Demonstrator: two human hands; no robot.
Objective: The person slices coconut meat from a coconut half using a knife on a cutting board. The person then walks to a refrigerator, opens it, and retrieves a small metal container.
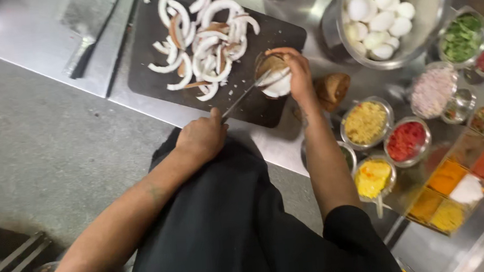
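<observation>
1. the left hand [201, 138] is closed on a knife [243, 97].
2. the right hand [297, 71] grips a coconut half [275, 77] on the cutting board [150, 62].
3. a slipping blade could likely cut those fingers just beyond its tip.

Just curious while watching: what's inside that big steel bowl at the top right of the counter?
The steel bowl holds a heap of white peeled eggs. Only the top layer shows; whatever lies beneath them, and the bowl's bottom, is covered.

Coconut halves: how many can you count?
2 coconut halves: one on the cutting board under the right hand, one on the counter beside it; others may be hidden.
</observation>
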